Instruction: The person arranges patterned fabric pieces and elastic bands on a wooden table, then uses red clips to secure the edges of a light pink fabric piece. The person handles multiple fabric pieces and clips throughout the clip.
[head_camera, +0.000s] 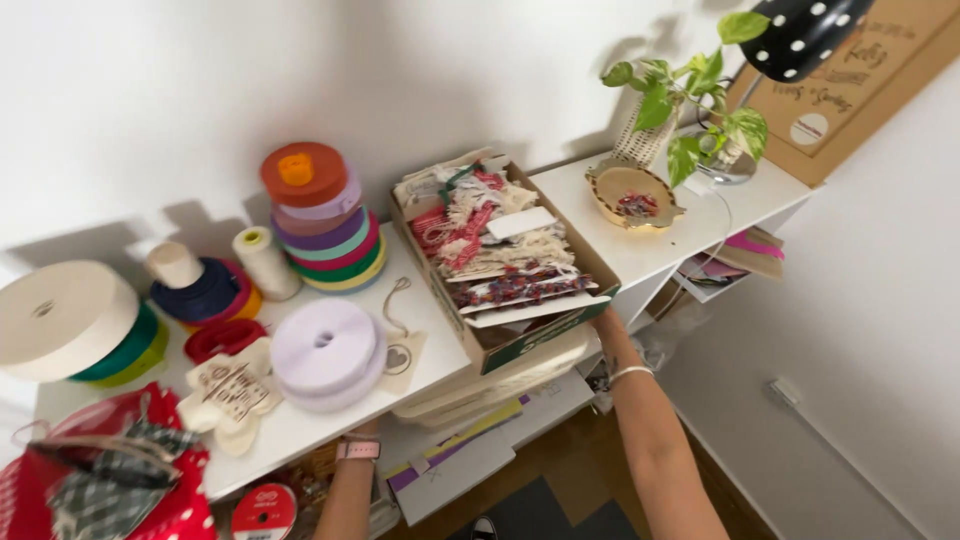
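Observation:
An open cardboard box (530, 335) full of lace and trim bundles juts over the front edge of a white table (300, 425). My right hand (607, 328) is at the box's near right corner and mostly hidden behind it, with a thin bracelet on the wrist. My left arm reaches up to the table's front edge. Its wrist (357, 432) wears a pink watch, and the hand itself is hidden under the tabletop.
A stack of coloured ribbon rolls (325, 220), a lilac roll (325, 352), a big cream roll (60, 318) and a thread cone (265, 262) stand on the table. A red dotted bag (120, 480) sits at left. A white shelf (690, 235) holds a potted plant (690, 110) and a dish (632, 195).

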